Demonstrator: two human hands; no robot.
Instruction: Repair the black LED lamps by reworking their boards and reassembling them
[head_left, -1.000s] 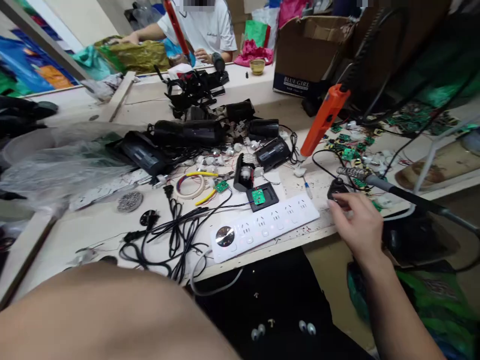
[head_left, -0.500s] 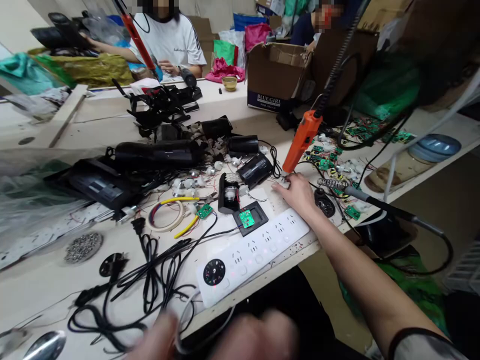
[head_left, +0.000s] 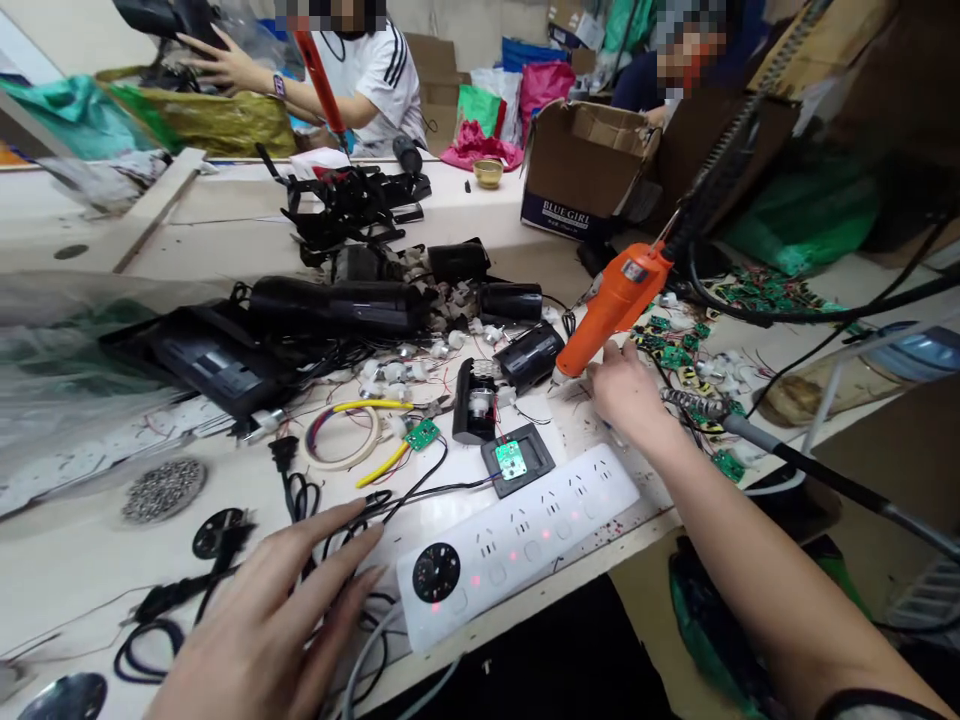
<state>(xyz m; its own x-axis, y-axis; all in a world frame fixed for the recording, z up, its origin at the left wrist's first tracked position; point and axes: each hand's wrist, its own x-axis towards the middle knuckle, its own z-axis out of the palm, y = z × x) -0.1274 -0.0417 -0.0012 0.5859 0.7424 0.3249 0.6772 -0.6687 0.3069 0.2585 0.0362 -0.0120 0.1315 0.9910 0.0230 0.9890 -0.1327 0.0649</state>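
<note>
My left hand [head_left: 277,610] reaches in from the bottom, fingers stretched and apart, over black power cords [head_left: 300,495], holding nothing. My right hand [head_left: 630,395] is low over the bench, its fingers curled; what they hold, if anything, is hidden. Right beside its fingers hangs an orange electric screwdriver [head_left: 615,305], tilted; whether they touch I cannot tell. Left of that hand stands an opened black housing [head_left: 474,405] with a motor inside. A green circuit board [head_left: 511,460] rests in a dark square frame [head_left: 536,450], wires attached. Another small board [head_left: 422,434] lies by yellow-handled cutters [head_left: 382,475].
A white power strip [head_left: 517,540] runs along the bench's front edge. A soldering iron [head_left: 787,450] sits in a coil holder at right, near piled circuit boards [head_left: 675,345]. Black housings [head_left: 337,305], a screw pile [head_left: 165,490] and a carton [head_left: 585,170] lie around. Two people sit opposite.
My left hand has risen from the blurred bottom edge to over the cords. The orange screwdriver tilts more, and my right hand's fingers have curled beside it. The view has shifted slightly.
</note>
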